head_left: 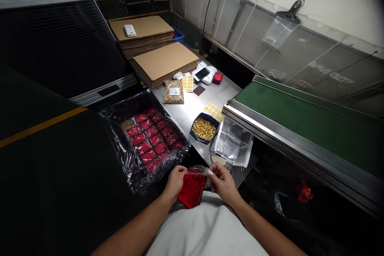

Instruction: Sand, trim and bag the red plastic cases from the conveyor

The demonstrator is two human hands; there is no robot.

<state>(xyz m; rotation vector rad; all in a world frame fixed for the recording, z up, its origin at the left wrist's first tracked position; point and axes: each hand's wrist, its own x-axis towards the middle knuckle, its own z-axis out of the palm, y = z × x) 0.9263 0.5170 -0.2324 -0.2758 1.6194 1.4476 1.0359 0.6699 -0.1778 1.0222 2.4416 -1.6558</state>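
My left hand (pixel 174 182) grips the left edge of a flat red pouch (pixel 192 190) held over my lap. My right hand (pixel 221 181) pinches the clear plastic wrapping at the pouch's upper right corner. Both hands have their fingers closed. Just left of my hands stands a black bin (pixel 120 114) lined with clear plastic, holding several rows of similar red pouches (pixel 153 136). A blue dish of small gold pieces (pixel 204 128) sits on the steel table (pixel 192 108), beyond my hands.
A clear tray of plastic bags (pixel 231 144) lies beside the dish, with yellow sticker sheets (pixel 213 110), a bag of gold pieces (pixel 173 91) and a phone (pixel 201 73) farther back. Cardboard stacks (pixel 165 63) fill the far end. A green conveyor belt (pixel 306 118) runs along the right.
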